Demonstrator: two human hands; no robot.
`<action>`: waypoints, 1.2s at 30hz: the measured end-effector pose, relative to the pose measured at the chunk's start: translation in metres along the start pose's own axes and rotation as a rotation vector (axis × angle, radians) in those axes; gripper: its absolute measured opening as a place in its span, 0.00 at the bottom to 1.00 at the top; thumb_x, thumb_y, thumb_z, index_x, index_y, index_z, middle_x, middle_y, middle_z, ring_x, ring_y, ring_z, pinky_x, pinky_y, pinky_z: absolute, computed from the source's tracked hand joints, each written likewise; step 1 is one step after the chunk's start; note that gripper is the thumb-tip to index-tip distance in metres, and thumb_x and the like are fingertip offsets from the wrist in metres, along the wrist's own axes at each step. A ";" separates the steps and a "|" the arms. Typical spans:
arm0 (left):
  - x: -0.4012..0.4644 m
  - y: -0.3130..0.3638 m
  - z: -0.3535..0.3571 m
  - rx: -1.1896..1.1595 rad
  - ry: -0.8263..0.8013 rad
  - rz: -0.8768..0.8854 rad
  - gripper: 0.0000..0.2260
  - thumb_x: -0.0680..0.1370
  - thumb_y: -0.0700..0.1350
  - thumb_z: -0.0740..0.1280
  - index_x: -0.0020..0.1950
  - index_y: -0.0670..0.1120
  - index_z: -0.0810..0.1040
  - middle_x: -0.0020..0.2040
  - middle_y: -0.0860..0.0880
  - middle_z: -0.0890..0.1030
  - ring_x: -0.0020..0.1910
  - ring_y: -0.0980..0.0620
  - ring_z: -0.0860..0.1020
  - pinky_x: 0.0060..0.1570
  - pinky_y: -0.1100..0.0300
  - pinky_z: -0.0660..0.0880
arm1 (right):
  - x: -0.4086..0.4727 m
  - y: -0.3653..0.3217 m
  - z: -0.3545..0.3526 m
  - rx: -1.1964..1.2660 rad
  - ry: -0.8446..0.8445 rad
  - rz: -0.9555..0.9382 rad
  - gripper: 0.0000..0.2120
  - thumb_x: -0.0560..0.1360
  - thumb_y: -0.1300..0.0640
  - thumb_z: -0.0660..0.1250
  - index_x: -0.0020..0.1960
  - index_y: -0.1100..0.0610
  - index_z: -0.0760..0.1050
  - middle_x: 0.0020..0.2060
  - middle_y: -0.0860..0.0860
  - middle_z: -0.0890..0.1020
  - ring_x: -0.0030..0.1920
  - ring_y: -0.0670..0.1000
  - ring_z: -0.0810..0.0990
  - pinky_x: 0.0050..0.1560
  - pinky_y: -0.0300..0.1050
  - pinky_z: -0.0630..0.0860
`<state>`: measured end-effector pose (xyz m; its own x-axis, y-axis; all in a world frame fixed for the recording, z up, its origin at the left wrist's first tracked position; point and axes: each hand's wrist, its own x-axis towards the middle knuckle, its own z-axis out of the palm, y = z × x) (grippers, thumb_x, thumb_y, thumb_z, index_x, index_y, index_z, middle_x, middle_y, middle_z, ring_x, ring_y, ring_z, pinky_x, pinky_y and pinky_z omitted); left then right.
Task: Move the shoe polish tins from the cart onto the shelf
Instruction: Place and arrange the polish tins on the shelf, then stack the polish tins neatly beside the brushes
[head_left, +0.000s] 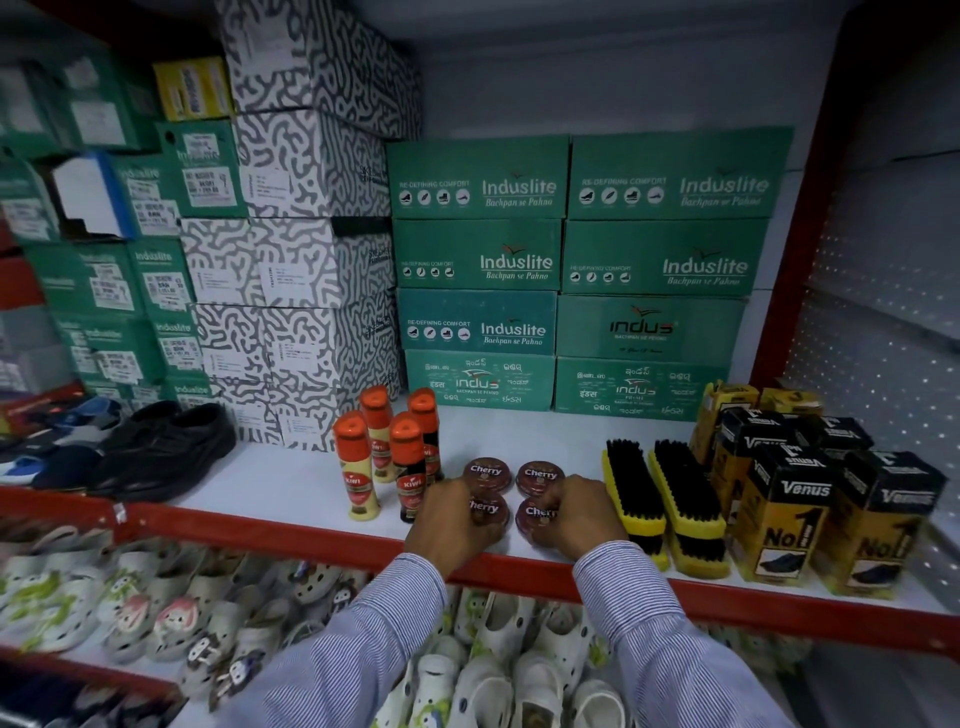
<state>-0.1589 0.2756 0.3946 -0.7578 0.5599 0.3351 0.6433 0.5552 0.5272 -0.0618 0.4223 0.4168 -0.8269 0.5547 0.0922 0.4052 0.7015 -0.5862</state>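
Note:
Several round maroon Cherry shoe polish tins sit on the white shelf (291, 483) near its red front edge. Two tins lie at the back: the back left tin (486, 472) and the back right tin (540, 476). My left hand (451, 519) grips the front left tin (488, 512), partly covering it. My right hand (576, 514) grips the front right tin (535, 514). Both tins rest on the shelf surface under my fingers. The cart is out of view.
Kiwi liquid polish bottles (395, 457) stand just left of the tins. Two yellow-backed brushes (660, 493) lie to the right, then Venus boxes (810, 499). Green Induslite shoe boxes (571, 270) are stacked behind. Black shoes (166, 447) sit at left. White clogs (467, 649) fill the lower shelf.

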 end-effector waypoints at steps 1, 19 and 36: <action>-0.001 0.000 0.000 -0.011 0.010 -0.011 0.19 0.69 0.54 0.76 0.55 0.46 0.84 0.52 0.48 0.88 0.49 0.52 0.85 0.44 0.67 0.75 | -0.001 -0.001 -0.001 0.003 0.001 -0.004 0.13 0.66 0.51 0.78 0.49 0.55 0.88 0.52 0.56 0.88 0.54 0.56 0.86 0.56 0.42 0.80; -0.001 -0.008 -0.001 -0.078 -0.007 -0.049 0.21 0.65 0.55 0.79 0.56 0.49 0.84 0.52 0.50 0.88 0.42 0.63 0.77 0.33 0.84 0.67 | -0.004 -0.006 0.000 0.015 0.006 -0.004 0.15 0.64 0.49 0.81 0.50 0.52 0.88 0.54 0.54 0.87 0.56 0.54 0.85 0.59 0.43 0.79; 0.005 0.035 -0.005 0.055 0.050 0.100 0.11 0.70 0.47 0.74 0.51 0.45 0.82 0.47 0.47 0.86 0.47 0.48 0.84 0.51 0.53 0.81 | -0.014 0.006 -0.045 0.035 0.200 -0.097 0.17 0.72 0.60 0.75 0.61 0.55 0.84 0.62 0.53 0.84 0.64 0.52 0.81 0.66 0.39 0.72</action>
<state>-0.1408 0.2945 0.4189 -0.6933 0.5837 0.4226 0.7198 0.5320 0.4460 -0.0302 0.4387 0.4483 -0.7661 0.5653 0.3058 0.3103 0.7420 -0.5942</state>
